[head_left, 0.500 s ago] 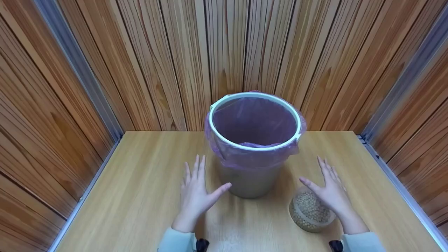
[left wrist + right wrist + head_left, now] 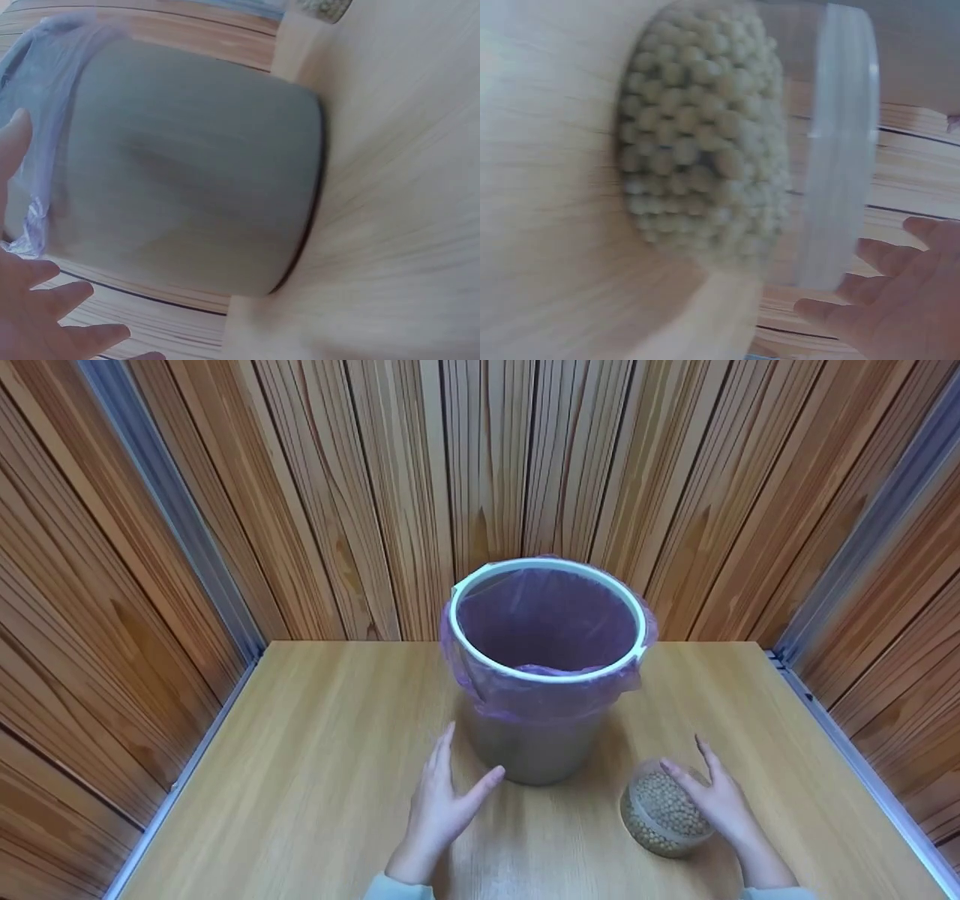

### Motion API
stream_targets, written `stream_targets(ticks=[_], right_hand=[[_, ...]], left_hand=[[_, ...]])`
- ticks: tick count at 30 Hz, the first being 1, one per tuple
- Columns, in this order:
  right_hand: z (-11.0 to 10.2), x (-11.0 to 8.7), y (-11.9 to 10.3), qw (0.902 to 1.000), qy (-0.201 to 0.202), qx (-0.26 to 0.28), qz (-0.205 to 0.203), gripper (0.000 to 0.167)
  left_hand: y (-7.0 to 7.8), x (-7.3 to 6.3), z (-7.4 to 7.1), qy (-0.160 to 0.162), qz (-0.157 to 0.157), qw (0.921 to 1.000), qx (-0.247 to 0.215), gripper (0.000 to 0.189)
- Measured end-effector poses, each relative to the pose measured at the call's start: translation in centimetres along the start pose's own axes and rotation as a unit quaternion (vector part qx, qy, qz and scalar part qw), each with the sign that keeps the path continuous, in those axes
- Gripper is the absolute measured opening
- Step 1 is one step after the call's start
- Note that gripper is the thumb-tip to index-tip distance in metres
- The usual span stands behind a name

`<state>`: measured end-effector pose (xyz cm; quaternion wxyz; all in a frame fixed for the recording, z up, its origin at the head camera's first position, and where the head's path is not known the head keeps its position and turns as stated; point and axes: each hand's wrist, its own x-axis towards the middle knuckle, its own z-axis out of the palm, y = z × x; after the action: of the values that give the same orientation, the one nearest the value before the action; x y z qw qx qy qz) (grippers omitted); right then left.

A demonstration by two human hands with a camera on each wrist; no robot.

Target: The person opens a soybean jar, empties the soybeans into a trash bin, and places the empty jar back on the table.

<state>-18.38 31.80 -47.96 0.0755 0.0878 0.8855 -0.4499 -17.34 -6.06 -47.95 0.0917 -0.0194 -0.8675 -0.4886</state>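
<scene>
A grey trash bin (image 2: 536,746) stands upright on the table, lined with a purple plastic bag (image 2: 547,701) folded over its pale rim. My left hand (image 2: 439,810) hovers near the bin's lower left side, thumb spread from straight fingers, holding nothing. In the left wrist view, the bin's side fills the middle. Close to my right hand (image 2: 724,806) sits a round clear plastic jar (image 2: 667,817) of small pale dried beans (image 2: 690,127), with a translucent lid (image 2: 840,150). The right thumb overlaps the jar in the head view, fingers extended along its right side.
The light wood table (image 2: 300,750) is bounded by wood-panelled walls (image 2: 390,495) at the back and on both sides. Metal strips (image 2: 187,517) run along the corners and the table's side edges. The bin stands near the back wall.
Both hands have drawn back toward the person. The left one has also shifted a little right, and the right hand has come lower beside the jar. Bin and jar stay put.
</scene>
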Motion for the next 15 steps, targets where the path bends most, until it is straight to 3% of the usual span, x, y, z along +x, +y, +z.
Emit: stream_targets(ticks=[8, 15], right_hand=[[1.1, -0.5, 1.9, 0.9988, 0.028, 0.037, -0.015, 0.099], [1.7, -0.5, 2.4, 0.9996, 0.012, 0.024, 0.0, 0.114]], left_hand=[[-0.7, -1.3, 1.8, -0.004, 0.002, 1.0, -0.009, 0.089], [-1.1, -2.3, 2.9, -0.018, -0.007, 0.9996, -0.02, 0.088]])
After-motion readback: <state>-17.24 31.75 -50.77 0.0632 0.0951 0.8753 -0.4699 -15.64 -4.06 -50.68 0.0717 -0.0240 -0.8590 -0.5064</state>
